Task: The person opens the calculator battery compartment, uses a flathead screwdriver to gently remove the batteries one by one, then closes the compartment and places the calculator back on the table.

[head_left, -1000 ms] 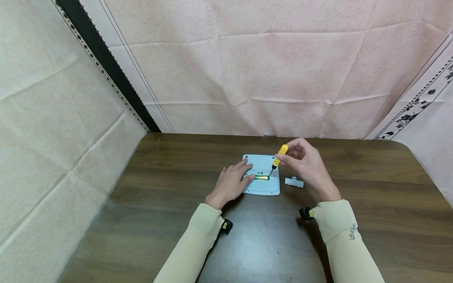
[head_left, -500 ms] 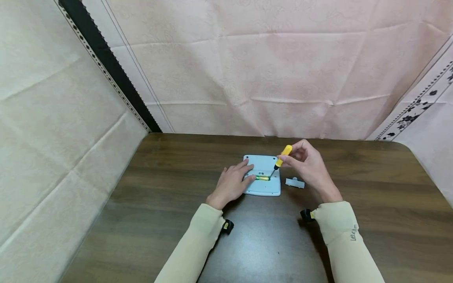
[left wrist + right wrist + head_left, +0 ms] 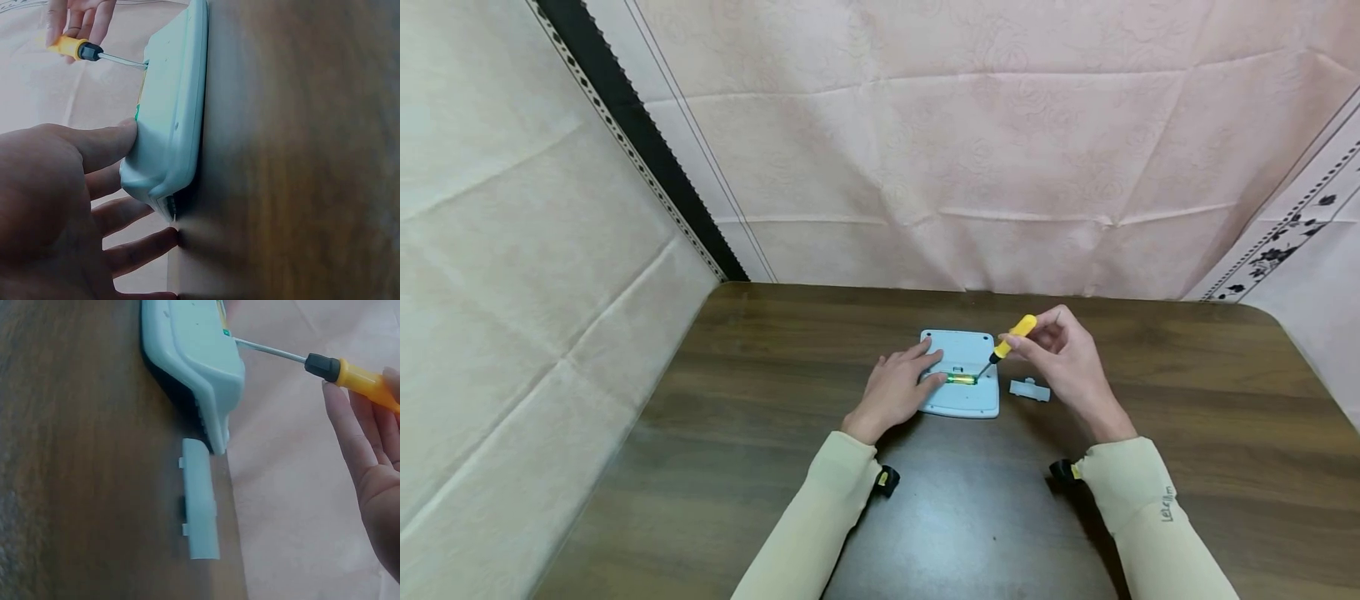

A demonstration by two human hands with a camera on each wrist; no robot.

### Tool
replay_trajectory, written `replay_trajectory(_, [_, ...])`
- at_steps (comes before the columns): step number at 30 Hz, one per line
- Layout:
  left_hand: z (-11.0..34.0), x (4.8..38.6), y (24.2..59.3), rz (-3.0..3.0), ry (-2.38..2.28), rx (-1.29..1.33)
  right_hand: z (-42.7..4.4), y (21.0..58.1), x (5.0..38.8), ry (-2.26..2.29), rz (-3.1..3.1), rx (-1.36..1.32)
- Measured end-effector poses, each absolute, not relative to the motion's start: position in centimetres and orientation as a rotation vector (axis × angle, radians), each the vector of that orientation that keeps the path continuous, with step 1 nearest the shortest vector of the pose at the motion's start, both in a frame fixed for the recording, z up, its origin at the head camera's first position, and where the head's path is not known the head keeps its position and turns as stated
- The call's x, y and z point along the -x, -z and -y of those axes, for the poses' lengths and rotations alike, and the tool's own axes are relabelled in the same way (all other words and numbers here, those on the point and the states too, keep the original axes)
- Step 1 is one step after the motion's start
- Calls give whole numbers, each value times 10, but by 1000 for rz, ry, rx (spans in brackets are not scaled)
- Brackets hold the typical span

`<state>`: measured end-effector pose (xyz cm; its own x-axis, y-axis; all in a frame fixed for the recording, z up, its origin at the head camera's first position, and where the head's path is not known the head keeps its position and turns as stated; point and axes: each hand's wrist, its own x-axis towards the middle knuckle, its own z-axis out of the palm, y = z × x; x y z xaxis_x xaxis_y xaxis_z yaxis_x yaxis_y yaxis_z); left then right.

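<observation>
A light blue calculator-like device (image 3: 958, 405) lies back up on the table, its battery slot uncovered. A green and gold battery (image 3: 961, 379) sits in that slot. My left hand (image 3: 891, 392) rests on the device's left side with fingers spread; in the left wrist view its thumb (image 3: 109, 145) presses near the battery. Between thumb and fingers, my right hand (image 3: 1071, 362) pinches the yellow handle of a screwdriver (image 3: 1022, 326). The screwdriver (image 3: 359, 381) leans to the right, and its metal tip meets the slot's right end, by the battery.
The loose battery cover (image 3: 1030, 390), light blue with small tabs, lies on the table just right of the device. A brown wooden table (image 3: 775, 433) spreads all around. Pale patterned cloth (image 3: 1000, 167) hangs behind the table's far edge.
The screwdriver has tilted further to the right, its handle lower, with its tip staying at the slot's right end. My right hand moved slightly right and down. The left hand stays on the device.
</observation>
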<state>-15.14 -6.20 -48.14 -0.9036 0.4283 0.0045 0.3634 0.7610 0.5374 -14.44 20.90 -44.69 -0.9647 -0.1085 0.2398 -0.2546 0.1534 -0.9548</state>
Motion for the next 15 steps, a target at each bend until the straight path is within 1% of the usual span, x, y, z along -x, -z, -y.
replay_trajectory(15, [63,152,481,-2829,-844,-649,-218,464,150,-2203,2048,-363])
